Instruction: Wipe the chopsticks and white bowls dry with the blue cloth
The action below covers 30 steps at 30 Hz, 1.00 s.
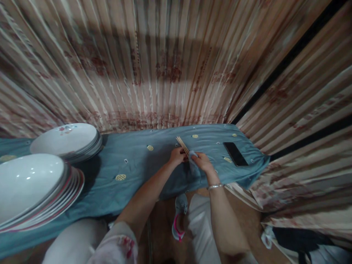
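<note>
A small bundle of thin wooden chopsticks [182, 144] slants up and away from my two hands, above the blue-green tablecloth. My left hand [177, 156] is closed around the chopsticks near their lower part. Beside it, my right hand [201, 161] pinches a pale grey-blue cloth [194, 165] that is pressed against the chopsticks and hangs down below the fingers. The lower ends of the chopsticks are hidden by the cloth and fingers. A silver bracelet [215, 186] circles my right wrist.
Two stacks of white plates, one nearer [30, 183] and one farther back [66, 141], stand at the left on the tablecloth [132, 190]. A black phone [235, 154] lies to the right of my hands. Pleated curtains [170, 73] hang behind the table and along the right.
</note>
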Each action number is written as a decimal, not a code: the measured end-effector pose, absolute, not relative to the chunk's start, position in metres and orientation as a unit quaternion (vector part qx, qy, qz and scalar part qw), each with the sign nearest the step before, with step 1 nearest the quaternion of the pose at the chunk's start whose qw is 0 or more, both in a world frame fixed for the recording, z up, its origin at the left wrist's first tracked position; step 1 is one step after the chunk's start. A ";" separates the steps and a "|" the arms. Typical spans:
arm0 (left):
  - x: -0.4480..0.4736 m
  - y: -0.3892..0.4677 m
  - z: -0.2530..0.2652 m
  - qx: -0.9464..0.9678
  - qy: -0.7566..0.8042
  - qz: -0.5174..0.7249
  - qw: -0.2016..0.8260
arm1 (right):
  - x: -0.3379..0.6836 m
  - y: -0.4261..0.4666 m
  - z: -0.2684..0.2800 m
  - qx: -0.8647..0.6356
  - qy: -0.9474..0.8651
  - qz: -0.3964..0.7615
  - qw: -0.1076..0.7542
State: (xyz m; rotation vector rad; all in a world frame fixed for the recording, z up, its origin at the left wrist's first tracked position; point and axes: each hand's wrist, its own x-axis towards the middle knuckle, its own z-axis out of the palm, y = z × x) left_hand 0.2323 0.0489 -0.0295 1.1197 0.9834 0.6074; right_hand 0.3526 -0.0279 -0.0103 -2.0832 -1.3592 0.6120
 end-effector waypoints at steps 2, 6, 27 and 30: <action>0.231 0.048 -0.029 0.497 0.438 0.275 0.697 | 0.353 -0.029 -0.010 -0.780 -0.515 0.215 0.282; 0.227 0.047 -0.030 0.490 0.439 0.282 0.698 | 0.358 -0.034 -0.009 -0.792 -0.500 0.195 0.291; 0.134 0.008 -0.030 0.425 0.444 0.423 0.666 | 0.290 -0.024 0.001 -0.632 -0.381 0.366 0.567; 0.103 -0.004 -0.023 0.415 0.444 0.446 0.657 | 0.268 -0.021 0.004 -0.617 -0.397 0.387 0.558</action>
